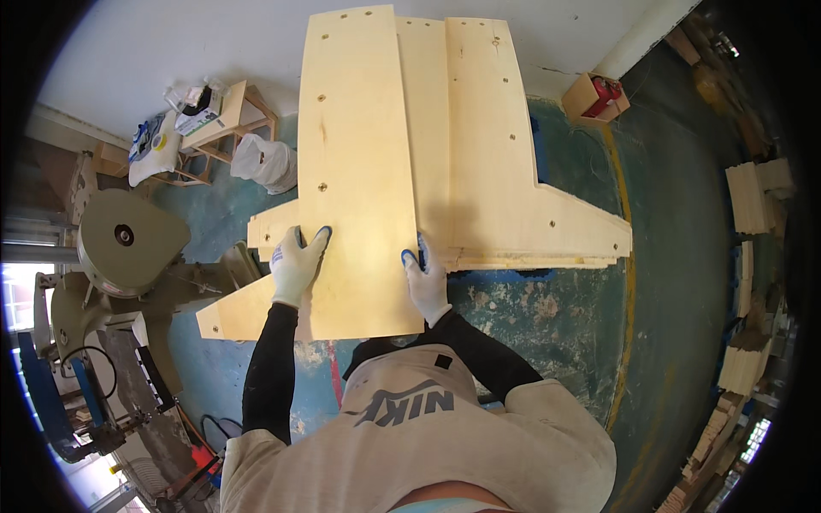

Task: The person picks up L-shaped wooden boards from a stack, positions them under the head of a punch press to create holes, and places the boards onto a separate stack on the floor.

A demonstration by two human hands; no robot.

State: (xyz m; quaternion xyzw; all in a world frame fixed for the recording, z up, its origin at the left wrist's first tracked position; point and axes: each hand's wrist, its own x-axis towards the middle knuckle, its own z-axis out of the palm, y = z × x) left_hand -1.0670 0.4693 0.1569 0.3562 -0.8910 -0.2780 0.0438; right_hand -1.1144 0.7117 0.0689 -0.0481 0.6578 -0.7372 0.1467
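Note:
A pale plywood panel with a wing-like foot at its lower left lies slanted in front of me. Metal-ringed holes run along its left side. My left hand, in a white glove with blue fingertips, grips it near the inner corner above the foot, thumb on the face. On the opposite edge my right hand, gloved alike, holds the panel with the thumb against the side and some fingers hidden. Under it sits a stack of similar plywood panels, whose foot reaches out to the right.
A rounded machine housing stands at left. Behind it are a wooden stand with items and a white sack. Red fire extinguishers sit in a wooden box at the far right. Wood stacks line the right side.

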